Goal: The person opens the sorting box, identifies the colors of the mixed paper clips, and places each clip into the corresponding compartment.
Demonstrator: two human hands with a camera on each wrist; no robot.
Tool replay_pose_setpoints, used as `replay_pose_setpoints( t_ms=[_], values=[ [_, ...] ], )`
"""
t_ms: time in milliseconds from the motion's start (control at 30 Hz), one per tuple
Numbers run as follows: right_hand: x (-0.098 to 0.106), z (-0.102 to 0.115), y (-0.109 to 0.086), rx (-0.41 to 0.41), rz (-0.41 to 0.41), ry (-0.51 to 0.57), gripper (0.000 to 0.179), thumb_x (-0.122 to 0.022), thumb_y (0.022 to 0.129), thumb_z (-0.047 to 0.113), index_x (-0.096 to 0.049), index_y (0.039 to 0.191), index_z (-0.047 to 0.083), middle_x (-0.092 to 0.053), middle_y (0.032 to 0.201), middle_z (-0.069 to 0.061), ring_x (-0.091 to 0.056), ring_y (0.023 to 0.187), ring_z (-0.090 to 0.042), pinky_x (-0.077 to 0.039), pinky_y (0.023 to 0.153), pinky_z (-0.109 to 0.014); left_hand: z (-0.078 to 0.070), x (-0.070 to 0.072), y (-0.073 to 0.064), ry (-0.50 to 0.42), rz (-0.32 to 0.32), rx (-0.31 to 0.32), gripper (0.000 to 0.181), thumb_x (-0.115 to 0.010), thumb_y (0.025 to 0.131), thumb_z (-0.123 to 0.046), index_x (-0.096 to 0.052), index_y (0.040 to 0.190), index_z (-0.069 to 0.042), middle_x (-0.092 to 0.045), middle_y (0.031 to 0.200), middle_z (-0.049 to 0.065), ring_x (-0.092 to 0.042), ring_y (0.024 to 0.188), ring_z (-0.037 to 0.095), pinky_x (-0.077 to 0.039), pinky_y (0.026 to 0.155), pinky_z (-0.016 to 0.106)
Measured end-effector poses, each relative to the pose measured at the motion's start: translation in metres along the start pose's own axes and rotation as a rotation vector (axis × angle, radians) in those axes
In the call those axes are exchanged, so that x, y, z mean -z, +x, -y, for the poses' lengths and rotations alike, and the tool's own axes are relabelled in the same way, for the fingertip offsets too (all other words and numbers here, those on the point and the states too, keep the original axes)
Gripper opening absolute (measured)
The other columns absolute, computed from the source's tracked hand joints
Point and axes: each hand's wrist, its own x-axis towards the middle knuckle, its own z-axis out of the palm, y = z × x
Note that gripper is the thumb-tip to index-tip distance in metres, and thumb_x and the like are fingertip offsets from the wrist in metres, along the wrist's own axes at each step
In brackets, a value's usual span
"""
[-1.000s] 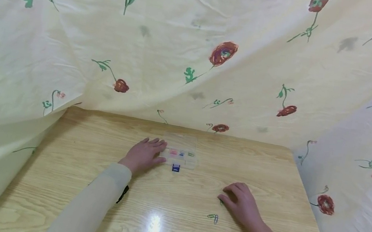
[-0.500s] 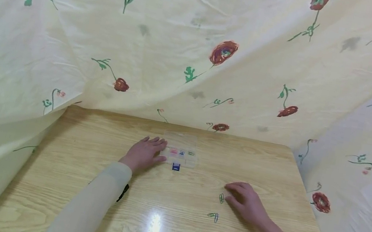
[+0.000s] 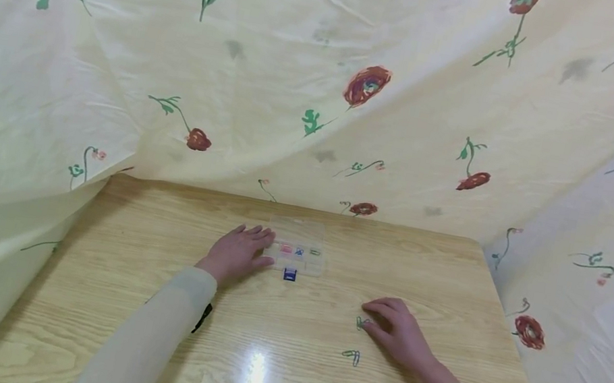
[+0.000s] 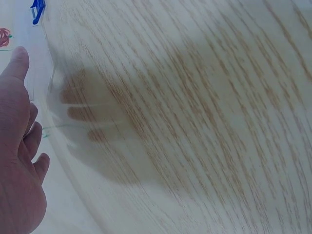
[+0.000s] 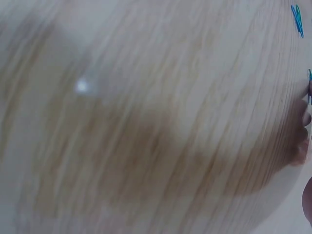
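In the head view my left hand (image 3: 237, 253) rests at the left side of a clear plastic compartment box (image 3: 314, 268), fingers spread. Its lid stands open at the back, and small pink, blue and green pieces lie in separate compartments. A blue latch (image 3: 289, 275) shows at the box's front. My right hand (image 3: 399, 334) is over the table, thumb and forefinger apart, the thumb at green paper clips (image 3: 359, 323); whether it touches them is unclear. Nearer the front lie a green paper clip (image 3: 347, 353) and a blue paper clip (image 3: 356, 359), close together.
The wooden table (image 3: 154, 219) ends at the back and sides against a flower-printed cloth (image 3: 278, 77). A bright light reflection (image 3: 254, 381) lies on the table's front part. In the left wrist view the blue latch (image 4: 37, 10) sits at the top left.
My right hand drew back to the right, baring the green paper clips, then came back left to them. The clips now lie slightly further left. My left hand has stayed at the box.
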Motion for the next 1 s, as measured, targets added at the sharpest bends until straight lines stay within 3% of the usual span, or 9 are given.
replay_pose_setpoints(
  t_ms=[367, 700, 867, 1000],
  values=[
    [-0.004, -0.001, 0.001, 0.05, -0.033, -0.029, 0.03, -0.09, 0.086, 0.009, -0.081, 0.115, 0.013, -0.071, 0.117, 0.0, -0.065, 0.107, -0.02, -0.062, 0.087, -0.043, 0.001, 0.0, 0.001, -0.012, -0.01, 0.003, 0.07, -0.05, 0.111, -0.055, -0.04, 0.166, -0.012, -0.037, 0.172, 0.003, -0.031, 0.161, 0.027, -0.019, 0.134, 0.051],
    [-0.009, -0.002, -0.005, 0.091, -0.093, -0.043, 0.023, -0.09, 0.083, 0.004, -0.083, 0.103, 0.016, -0.071, 0.108, 0.004, -0.063, 0.099, -0.013, -0.059, 0.079, -0.029, 0.001, -0.001, 0.0, -0.021, -0.007, 0.007, 0.071, -0.05, 0.11, -0.055, -0.04, 0.166, -0.013, -0.036, 0.172, 0.003, -0.03, 0.161, 0.027, -0.018, 0.134, 0.05],
    [-0.013, 0.001, -0.009, 0.073, -0.106, -0.023, 0.022, -0.089, 0.085, 0.002, -0.082, 0.098, 0.018, -0.068, 0.103, 0.006, -0.061, 0.094, -0.009, -0.057, 0.075, -0.024, 0.002, -0.003, 0.0, -0.005, -0.005, 0.008, 0.071, -0.049, 0.111, -0.056, -0.04, 0.166, -0.013, -0.036, 0.172, 0.003, -0.031, 0.161, 0.027, -0.018, 0.134, 0.051],
    [-0.015, 0.002, -0.011, 0.103, -0.113, -0.03, 0.015, -0.087, 0.089, 0.005, -0.08, 0.097, 0.017, -0.068, 0.102, 0.006, -0.061, 0.094, -0.011, -0.057, 0.077, -0.024, 0.002, -0.005, 0.0, -0.01, -0.004, 0.007, 0.071, -0.05, 0.111, -0.055, -0.04, 0.166, -0.013, -0.036, 0.172, 0.004, -0.031, 0.161, 0.027, -0.018, 0.134, 0.051]
  ],
)
